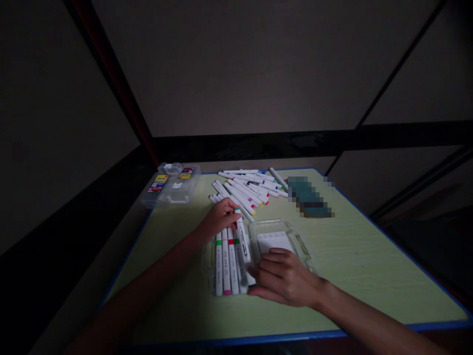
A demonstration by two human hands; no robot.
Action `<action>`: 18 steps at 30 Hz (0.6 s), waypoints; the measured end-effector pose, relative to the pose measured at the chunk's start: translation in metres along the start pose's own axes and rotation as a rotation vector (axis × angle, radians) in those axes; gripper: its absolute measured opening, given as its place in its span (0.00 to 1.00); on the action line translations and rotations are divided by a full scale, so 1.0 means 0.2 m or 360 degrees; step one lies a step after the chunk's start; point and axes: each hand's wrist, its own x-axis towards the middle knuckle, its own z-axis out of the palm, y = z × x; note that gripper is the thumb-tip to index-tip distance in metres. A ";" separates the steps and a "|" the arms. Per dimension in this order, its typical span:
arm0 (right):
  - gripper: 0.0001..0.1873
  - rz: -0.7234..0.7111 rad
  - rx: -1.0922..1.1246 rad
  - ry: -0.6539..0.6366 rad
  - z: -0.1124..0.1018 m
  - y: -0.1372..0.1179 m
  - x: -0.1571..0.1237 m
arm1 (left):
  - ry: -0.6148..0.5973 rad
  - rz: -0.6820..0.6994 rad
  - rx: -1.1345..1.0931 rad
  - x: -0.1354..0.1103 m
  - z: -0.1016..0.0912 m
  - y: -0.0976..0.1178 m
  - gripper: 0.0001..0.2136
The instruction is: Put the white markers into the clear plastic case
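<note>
A clear plastic case lies open on a pale green table. Several white markers with coloured bands lie side by side in its left half. My left hand pinches the top of one white marker at the row's right side. My right hand rests with curled fingers on the case's front edge, beside the markers. A white insert shows in the case's right half.
A loose pile of markers lies farther back. A second clear case with coloured labels sits at the back left corner. A blurred dark teal object lies at the back right. The table has a blue edge.
</note>
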 end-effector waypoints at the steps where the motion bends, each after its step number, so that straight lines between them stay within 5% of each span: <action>1: 0.16 0.0019 -0.0005 0.0026 -0.01 0.01 0.00 | 0.0039 -0.0001 -0.0040 0.00 0.00 0.01 0.11; 10: 0.10 0.0338 0.0027 0.0167 -0.04 0.09 -0.02 | 0.0422 0.0096 -0.0478 0.02 -0.04 0.05 0.15; 18: 0.07 0.0632 0.0196 0.0369 -0.03 0.17 -0.04 | 0.0540 0.0214 -0.0500 0.03 -0.04 0.05 0.11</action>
